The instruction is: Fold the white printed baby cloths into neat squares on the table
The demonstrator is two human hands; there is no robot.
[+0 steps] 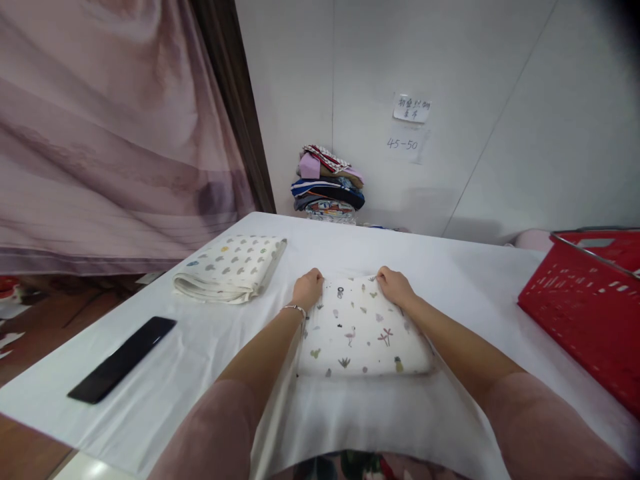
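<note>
The left hand and right hand pinch the far corners of a folded white fabric printed with a flamingo and plants, mid-worktop. A flat black rectangular slab lies near the worktop's left edge, apart from both hands.

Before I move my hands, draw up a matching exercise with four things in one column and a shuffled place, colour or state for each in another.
Things:
1. Left hand
2. Flamingo-print cloth
3. Basket
4. Flat slab

Descriptions:
A. Red, at the right edge of the picture
B. Black, lying toward the left edge of the white table
C. Has a bracelet at its wrist
D. Gripped at its far right corner by the right hand

Pairs: 1-C, 2-D, 3-A, 4-B
</note>
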